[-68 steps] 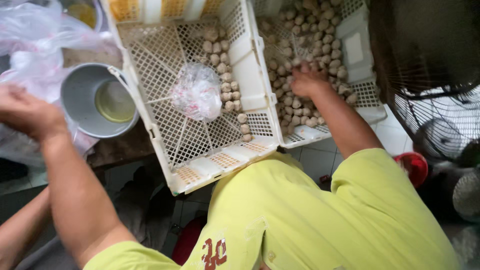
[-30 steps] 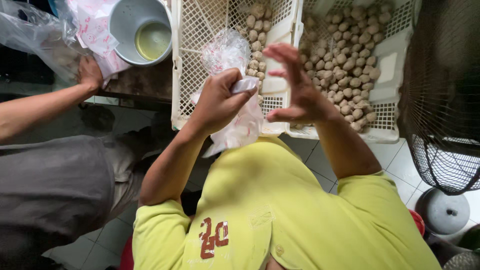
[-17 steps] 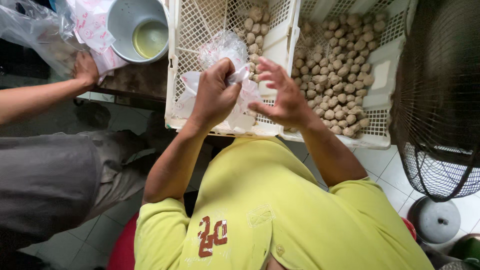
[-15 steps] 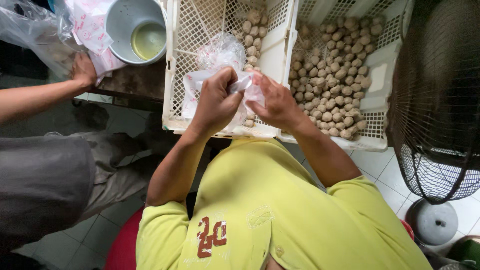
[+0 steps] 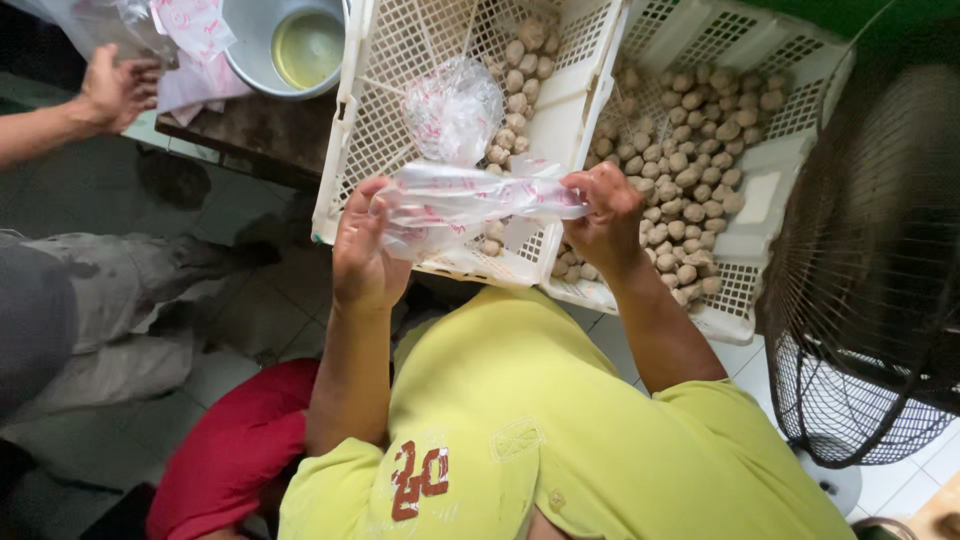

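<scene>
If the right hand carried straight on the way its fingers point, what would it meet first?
Most likely the clear plastic bag that the right hand already pinches, then the left hand holding its other end; depth is hard to judge from above.

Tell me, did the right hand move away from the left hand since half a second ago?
Yes. The right hand has pulled rightward, now over the gap between the two white plastic crates, stretching the clear plastic bag away from the left hand.

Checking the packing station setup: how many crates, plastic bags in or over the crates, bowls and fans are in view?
White lattice crates: 2 (left crate, right crate)
Clear plastic bags: 2 (stretched bag between left hand and right hand; bunched bag in the left crate)
Grey bowl: 1
Black fan: 1
Total: 6
</scene>
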A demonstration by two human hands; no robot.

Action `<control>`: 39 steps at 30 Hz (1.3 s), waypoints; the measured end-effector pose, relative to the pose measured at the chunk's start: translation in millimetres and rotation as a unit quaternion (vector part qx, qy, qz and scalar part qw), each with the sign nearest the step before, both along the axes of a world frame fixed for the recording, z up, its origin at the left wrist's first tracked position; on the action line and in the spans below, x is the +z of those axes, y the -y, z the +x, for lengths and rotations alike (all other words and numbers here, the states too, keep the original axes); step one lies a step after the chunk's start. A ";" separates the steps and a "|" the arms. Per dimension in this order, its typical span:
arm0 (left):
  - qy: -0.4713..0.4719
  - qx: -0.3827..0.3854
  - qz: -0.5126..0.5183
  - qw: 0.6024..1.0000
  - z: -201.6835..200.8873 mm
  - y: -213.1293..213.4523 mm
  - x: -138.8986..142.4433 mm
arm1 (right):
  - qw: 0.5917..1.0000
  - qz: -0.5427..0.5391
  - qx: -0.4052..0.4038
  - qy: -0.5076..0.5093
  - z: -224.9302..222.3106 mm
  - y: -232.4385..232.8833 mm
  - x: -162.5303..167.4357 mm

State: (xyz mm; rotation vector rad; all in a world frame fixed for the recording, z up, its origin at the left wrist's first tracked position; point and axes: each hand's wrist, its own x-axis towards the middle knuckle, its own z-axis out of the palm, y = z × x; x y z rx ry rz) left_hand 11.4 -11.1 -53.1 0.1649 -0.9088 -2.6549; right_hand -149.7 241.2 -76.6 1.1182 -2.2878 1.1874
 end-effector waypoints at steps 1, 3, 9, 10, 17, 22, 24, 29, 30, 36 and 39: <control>-0.034 -0.002 -0.007 0.999 7.4 -6.9 -2.2 | 1.000 -0.011 -0.009 -0.010 5.8 0.2 -3.1; -0.078 0.005 -0.022 0.997 18.5 -19.7 -7.2 | 0.998 -0.035 -0.041 0.015 21.0 4.0 -8.5; 0.100 0.067 -0.385 0.915 24.5 -35.8 -35.1 | 0.996 -0.037 0.073 -0.032 67.6 34.2 3.4; 0.166 0.071 -0.383 0.906 27.3 -31.0 -37.2 | 0.988 -0.019 0.144 -0.062 72.6 37.8 8.4; -0.043 0.070 -0.682 0.727 80.3 43.5 6.8 | 0.974 -0.015 0.144 0.172 51.9 45.5 19.9; -0.057 -0.025 -0.665 0.744 95.9 41.3 31.2 | 0.977 0.118 0.017 0.175 14.3 107.7 -12.3; -0.072 -0.034 -0.674 0.734 97.3 33.5 28.1 | 0.987 0.160 0.017 0.019 2.5 143.9 -34.6; -0.077 -0.016 -0.661 0.747 108.4 32.6 5.8 | 0.920 0.355 -0.022 0.166 -36.7 169.6 -87.7; -0.053 -0.004 -0.664 0.746 110.8 36.0 2.0 | 0.945 0.276 -0.014 0.177 -46.3 160.4 -91.9; 0.057 0.011 -0.672 0.738 92.6 43.9 3.2 | 0.702 -0.284 0.211 0.618 -53.8 74.9 -64.9; 0.030 -0.057 -0.620 0.782 50.0 33.0 12.5 | 0.573 -0.386 0.282 0.666 -33.2 57.0 -49.2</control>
